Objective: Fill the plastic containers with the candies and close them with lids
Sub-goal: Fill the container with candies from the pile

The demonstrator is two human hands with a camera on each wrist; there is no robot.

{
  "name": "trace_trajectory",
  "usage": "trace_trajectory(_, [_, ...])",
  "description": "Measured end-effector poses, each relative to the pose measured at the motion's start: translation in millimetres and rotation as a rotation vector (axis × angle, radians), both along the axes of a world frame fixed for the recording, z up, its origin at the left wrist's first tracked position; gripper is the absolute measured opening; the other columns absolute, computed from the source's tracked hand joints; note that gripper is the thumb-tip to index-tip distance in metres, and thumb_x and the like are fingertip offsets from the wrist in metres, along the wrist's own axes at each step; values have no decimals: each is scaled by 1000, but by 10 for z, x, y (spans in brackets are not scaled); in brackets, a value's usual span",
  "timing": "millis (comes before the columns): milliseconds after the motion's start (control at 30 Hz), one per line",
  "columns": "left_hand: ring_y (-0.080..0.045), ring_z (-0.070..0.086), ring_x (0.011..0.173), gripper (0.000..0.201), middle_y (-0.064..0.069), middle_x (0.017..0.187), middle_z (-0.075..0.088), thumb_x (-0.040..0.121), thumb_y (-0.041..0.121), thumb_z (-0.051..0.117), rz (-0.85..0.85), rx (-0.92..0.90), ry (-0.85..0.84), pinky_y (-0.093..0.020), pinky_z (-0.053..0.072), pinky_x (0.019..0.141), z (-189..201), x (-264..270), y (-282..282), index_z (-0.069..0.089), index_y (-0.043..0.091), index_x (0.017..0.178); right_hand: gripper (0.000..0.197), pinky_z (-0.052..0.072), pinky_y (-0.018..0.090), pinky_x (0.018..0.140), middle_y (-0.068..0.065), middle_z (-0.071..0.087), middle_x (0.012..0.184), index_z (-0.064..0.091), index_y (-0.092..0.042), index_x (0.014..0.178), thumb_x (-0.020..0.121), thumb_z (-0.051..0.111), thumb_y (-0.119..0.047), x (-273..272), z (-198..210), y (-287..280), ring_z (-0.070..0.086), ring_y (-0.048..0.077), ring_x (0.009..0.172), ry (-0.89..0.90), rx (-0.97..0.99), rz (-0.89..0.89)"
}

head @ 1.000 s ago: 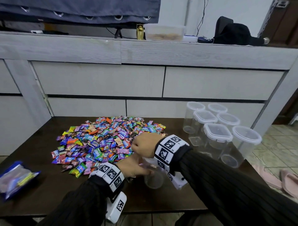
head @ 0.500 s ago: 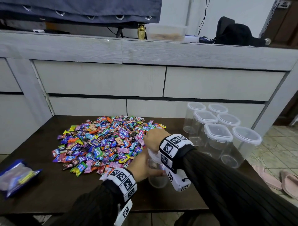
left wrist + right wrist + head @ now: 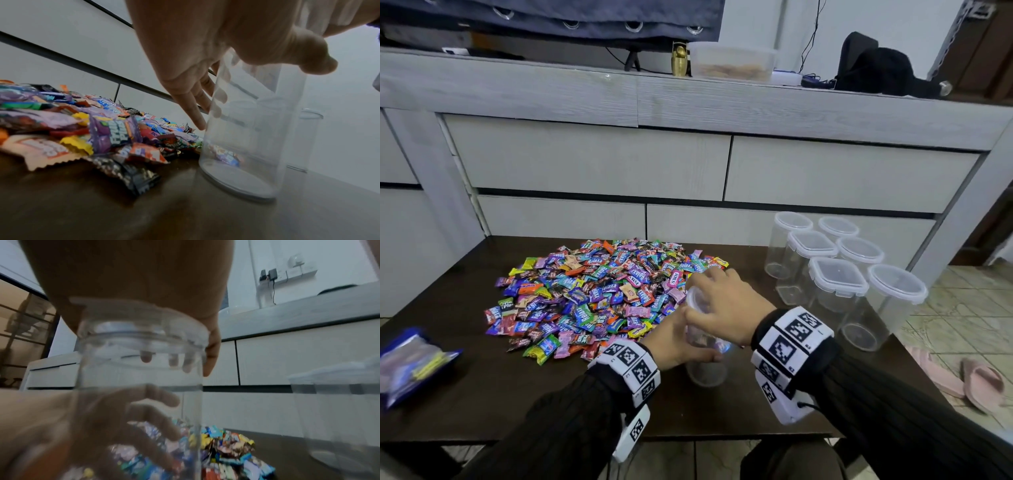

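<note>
My right hand [image 3: 726,310] has its fingers [image 3: 211,352] clamped over the lid [image 3: 141,316] of the empty container [image 3: 705,363], while my left hand [image 3: 674,342] grips its wall. It stands on the desk [image 3: 482,387] just beside the candies [image 3: 599,294]. I judge I'm opening it; next, lift the lid clear.

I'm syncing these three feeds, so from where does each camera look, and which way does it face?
Head: worn on the head, looking forward and down at the candy pile, lidded containers, both forearms.
Left wrist: low by the table, facing the clear container; left hand shows.
Right wrist: beside the container's lid, facing the drawers; right hand shows.
Shared: both wrist views show the held container.
</note>
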State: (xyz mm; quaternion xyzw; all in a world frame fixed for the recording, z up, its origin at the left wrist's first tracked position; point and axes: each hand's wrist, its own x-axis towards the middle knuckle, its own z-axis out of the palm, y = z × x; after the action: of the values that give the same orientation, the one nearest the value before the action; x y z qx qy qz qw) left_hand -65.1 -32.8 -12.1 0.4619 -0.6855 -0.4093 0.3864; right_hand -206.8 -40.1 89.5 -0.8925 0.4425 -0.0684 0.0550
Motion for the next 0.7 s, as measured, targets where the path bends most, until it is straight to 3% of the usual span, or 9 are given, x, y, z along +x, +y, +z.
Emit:
trace_trajectory(100, [-14,59,116,83,-2,120,61,58,14,91,-22,55,61,-29,49,100,6,28,6,46,22,127,46,41,44,95,7,50,119,47,-24,124,86,54,-48,-118,148,-51,44,27,108,-183,-59,-9])
trace_trajectory(167, [-16,58,117,84,-2,121,57,55,18,90,-35,67,67,-32,48,102,26,71,29,44,28,124,50,42,41,94,5,53,120,45,-21,125,85,57,-49,-310,218,-104,46,25,110,-282,-61,-73])
trace_trajectory(267, [-21,58,121,83,-6,128,53,61,7,89,-49,106,78,-40,48,104,28,186,67,43,24,127,52,42,38,92,6,55,117,45,-14,120,84,60,-48,-693,117,-152,50,25,107,-313,-30,-201])
trace_trajectory(400, [-17,57,122,84,-7,133,51,63,3,89,-46,109,74,-37,48,103,-5,300,136,42,26,129,51,38,35,97,6,50,118,45,-14,119,85,62,-48,-1139,-422,-99,50,24,112,-184,74,-281])
trace_trajectory(567, [-11,58,119,88,-1,128,55,56,28,92,-44,101,45,-36,49,102,-30,350,197,44,29,130,58,40,38,98,2,40,124,38,-20,123,84,51,-62,-1370,-1185,3,43,22,121,84,153,-427])
trace_trajectory(700, [-8,58,117,91,2,126,56,53,41,91,-38,97,20,-38,49,102,-48,373,224,44,33,131,64,32,39,104,-1,40,129,38,-24,126,83,40,-72,-1404,-1413,5,40,19,123,246,68,-476])
